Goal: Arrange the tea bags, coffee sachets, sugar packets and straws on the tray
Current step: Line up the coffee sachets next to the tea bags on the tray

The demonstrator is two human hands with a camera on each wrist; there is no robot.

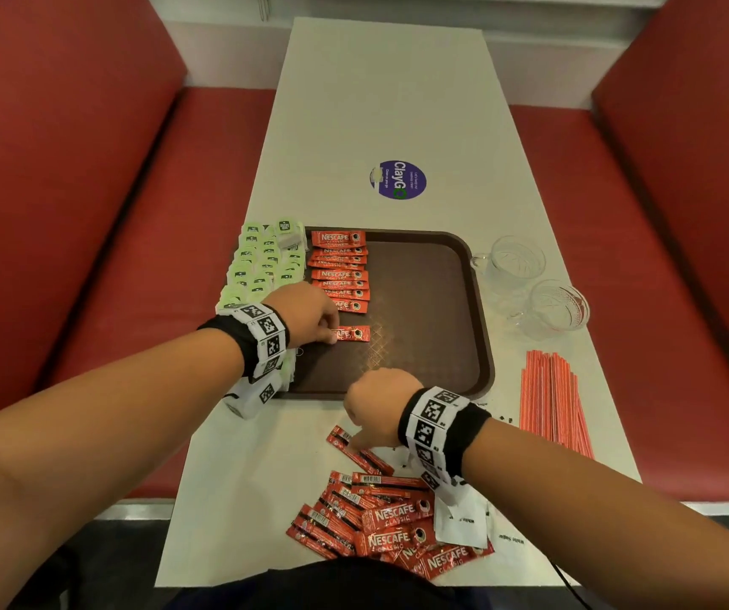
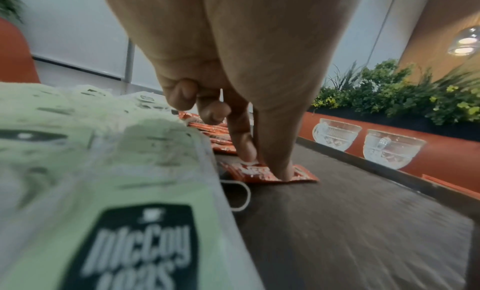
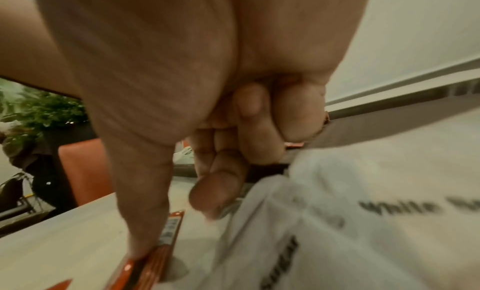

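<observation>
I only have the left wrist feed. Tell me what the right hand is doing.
Observer: The right hand is off the tray. Its thumb touches a loose coffee sachet lying on the table, and its other fingers are curled.
Operator: Report how much coffee is left to place.
Observer: A pile of sachets lies at the table's near end, beside that wrist.
Operator: Now the straws.
Observer: The straws lie bundled on the table to the right of the tray; none are on it.
</observation>
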